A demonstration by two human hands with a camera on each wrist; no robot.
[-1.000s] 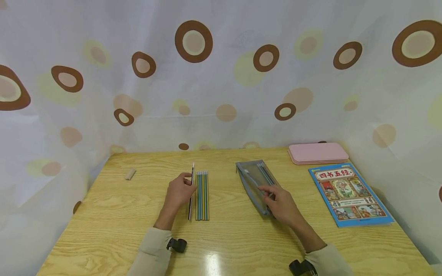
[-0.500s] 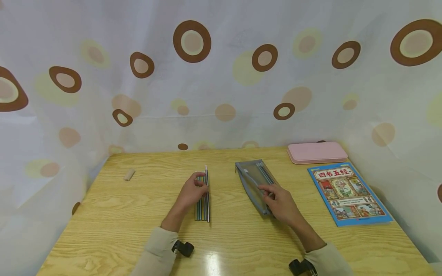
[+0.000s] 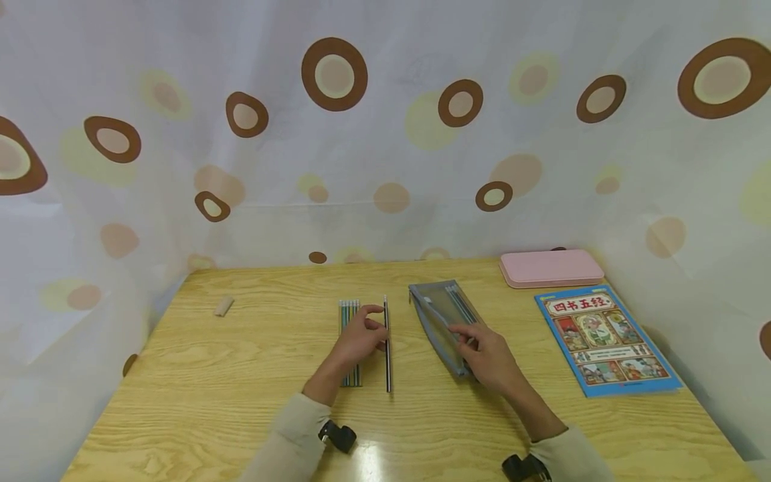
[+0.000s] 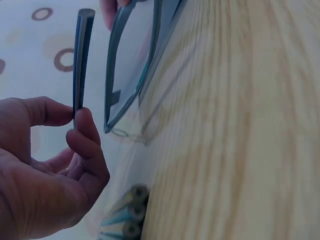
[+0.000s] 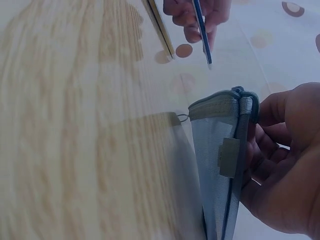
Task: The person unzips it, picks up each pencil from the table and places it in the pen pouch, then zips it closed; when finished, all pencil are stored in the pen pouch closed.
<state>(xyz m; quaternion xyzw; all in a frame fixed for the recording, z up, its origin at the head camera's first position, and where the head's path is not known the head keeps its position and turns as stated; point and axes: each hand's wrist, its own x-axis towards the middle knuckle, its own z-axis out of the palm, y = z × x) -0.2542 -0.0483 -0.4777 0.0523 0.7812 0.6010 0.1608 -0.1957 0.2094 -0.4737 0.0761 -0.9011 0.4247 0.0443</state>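
my left hand (image 3: 360, 338) pinches a single dark pencil (image 3: 387, 361) between thumb and fingertip, the fingers drawn nearly together with just the shaft between them, the others curled loosely below. my right hand (image 3: 490, 355) pinches the rim of the pouch (image 3: 442, 331), thumb and fingers closed on the zip edge, and the mouth gapes.

the pencil in my fingers is slim and straight, striped along its shaft, with a flat blunt end nearest me. i hold it above the worktop (image 3: 211, 402), between the row of pencils (image 3: 346, 318) and the pouch, apart from both. its long axis runs away from me, the pale-tipped end pointing toward the patterned cloth (image 3: 271, 167).

the pouch is grey, see-through mesh bordered with darker woven tape; it lies slantwise, its near end toward my right side, with slim pencils showing inside. the row lies flat, blue, green and yellow sides together, partly behind my left wrist.

the worktop is yellow wood with wavy grain. on it sit a small beige block (image 3: 224, 306), a smooth pink case (image 3: 551, 268) and a glossy blue-bordered book (image 3: 608, 341).
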